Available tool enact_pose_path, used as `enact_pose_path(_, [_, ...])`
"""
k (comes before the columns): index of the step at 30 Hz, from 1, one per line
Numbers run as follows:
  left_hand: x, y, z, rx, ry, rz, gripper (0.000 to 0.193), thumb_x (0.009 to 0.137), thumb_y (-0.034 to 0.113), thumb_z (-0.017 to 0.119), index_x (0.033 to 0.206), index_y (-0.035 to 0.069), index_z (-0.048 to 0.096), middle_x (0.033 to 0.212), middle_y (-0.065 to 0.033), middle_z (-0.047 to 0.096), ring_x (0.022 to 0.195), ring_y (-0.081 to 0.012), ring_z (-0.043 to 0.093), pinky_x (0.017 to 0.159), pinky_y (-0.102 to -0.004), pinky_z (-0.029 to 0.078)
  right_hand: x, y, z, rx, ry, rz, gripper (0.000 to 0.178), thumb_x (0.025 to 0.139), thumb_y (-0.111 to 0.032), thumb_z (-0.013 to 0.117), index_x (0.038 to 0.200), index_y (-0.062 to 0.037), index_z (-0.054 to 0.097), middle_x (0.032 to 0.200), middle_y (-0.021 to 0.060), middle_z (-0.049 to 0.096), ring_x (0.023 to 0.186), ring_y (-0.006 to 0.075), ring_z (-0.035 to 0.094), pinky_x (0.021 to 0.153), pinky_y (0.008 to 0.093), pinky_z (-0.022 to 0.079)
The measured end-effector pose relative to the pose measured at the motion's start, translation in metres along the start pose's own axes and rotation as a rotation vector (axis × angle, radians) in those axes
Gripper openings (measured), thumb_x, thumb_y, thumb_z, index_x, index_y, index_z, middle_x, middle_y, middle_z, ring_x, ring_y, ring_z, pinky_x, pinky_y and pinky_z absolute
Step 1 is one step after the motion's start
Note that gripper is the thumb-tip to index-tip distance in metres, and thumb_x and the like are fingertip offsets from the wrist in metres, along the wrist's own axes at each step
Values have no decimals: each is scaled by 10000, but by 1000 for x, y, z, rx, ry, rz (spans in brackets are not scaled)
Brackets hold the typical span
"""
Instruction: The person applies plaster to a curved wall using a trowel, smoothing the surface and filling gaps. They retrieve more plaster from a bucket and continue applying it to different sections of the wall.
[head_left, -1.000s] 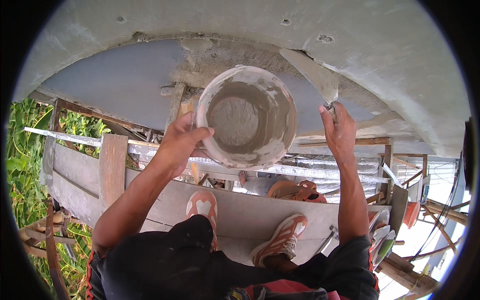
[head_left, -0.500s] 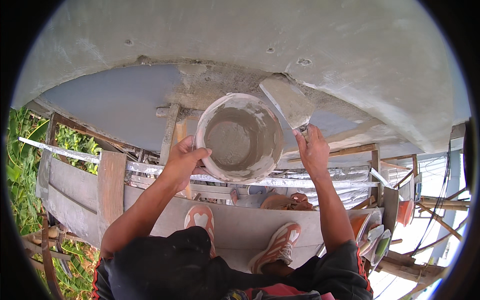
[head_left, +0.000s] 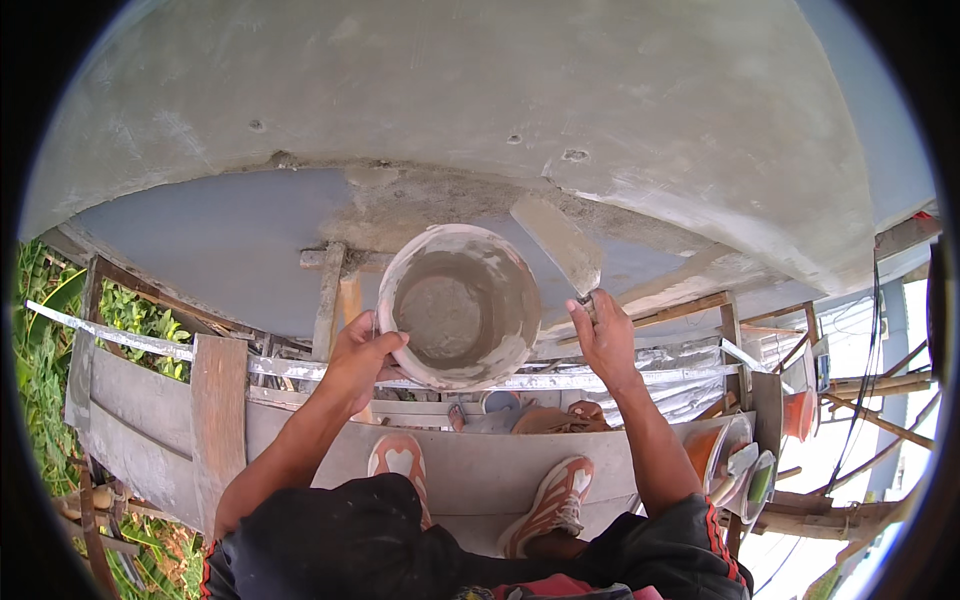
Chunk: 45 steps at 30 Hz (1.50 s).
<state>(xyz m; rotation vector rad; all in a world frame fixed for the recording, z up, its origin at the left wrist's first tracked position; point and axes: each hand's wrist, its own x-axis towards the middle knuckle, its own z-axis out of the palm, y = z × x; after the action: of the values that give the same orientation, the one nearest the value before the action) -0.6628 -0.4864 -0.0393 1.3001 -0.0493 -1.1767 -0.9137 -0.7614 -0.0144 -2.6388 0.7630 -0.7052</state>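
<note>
My left hand [head_left: 358,362] grips the left rim of a round plastering bucket [head_left: 528,325], its thumb over the edge. Wet grey mortar [head_left: 440,315] coats the inside of the bucket and lies at its bottom. In my right hand [head_left: 608,340] is a trowel [head_left: 558,243], the fingers closed round its handle. The flat blade, smeared with grey, points up and left, just beyond the bucket's right rim. Ahead is a grey plastered wall [head_left: 480,90], with a rough band of render [head_left: 440,200] along its lower edge.
I stand on a grey plank platform [head_left: 480,455]. A pale metal rail [head_left: 290,367] and timber posts [head_left: 218,400] cross ahead. Below the platform another person [head_left: 545,420] partly shows. At right are an orange container [head_left: 708,448] holding tools and hanging cables [head_left: 872,370]. Plants [head_left: 45,370] grow at left.
The scene has shifted downward in view. The bucket sits slightly further left and lower. The trowel blade has turned, looking narrower, and its tip no longer overlaps the wall's lower edge.
</note>
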Motion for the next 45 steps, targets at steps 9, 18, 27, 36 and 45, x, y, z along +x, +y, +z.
enact_pose_path(9, [2, -3, 1, -27, -32, 17, 237, 999, 24, 672, 1229, 21, 614, 1114, -145, 735, 944, -288, 790, 829, -436, 704, 93, -30, -92, -105, -401, 127, 442, 1061, -419, 676, 1044, 22, 686, 787, 218, 672, 727, 430, 647, 697, 506, 507])
enact_pose_path(18, [9, 8, 21, -62, -91, 58, 303, 984, 9, 660, 1283, 12, 609, 1144, -160, 739, 946, -287, 791, 821, -459, 708, 101, 11, -192, 316, -365, 300, 415, 1087, -411, 663, 836, -87, 599, 657, -33, 515, 564, 46, 461, 509, 254, 351])
enact_pose_path(27, [11, -16, 5, -88, -113, 114, 463, 933, 18, 631, 1393, 16, 584, 1200, -179, 738, 1001, -312, 788, 810, -456, 708, 34, -13, -200, 49, -838, 144, 632, 1029, -567, 666, 1084, 63, 651, 872, 245, 658, 848, 352, 651, 812, 480, 506])
enact_pose_path(36, [10, -41, -16, 337, -96, -25, 268, 956, 26, 622, 1199, -88, 618, 1078, -142, 671, 890, -269, 714, 756, -403, 636, -40, 10, -160, 341, -685, 436, 595, 949, -496, 794, 1098, 50, 613, 836, 143, 639, 719, 200, 635, 694, 405, 510])
enact_pose_path(45, [-20, -63, 8, 447, -275, -102, 340, 945, 39, 635, 1276, -37, 648, 1102, -136, 718, 917, -239, 708, 776, -363, 592, -53, 23, -157, 477, -678, 656, 717, 963, -539, 782, 1327, 54, 613, 639, 14, 550, 586, 121, 566, 574, 333, 470])
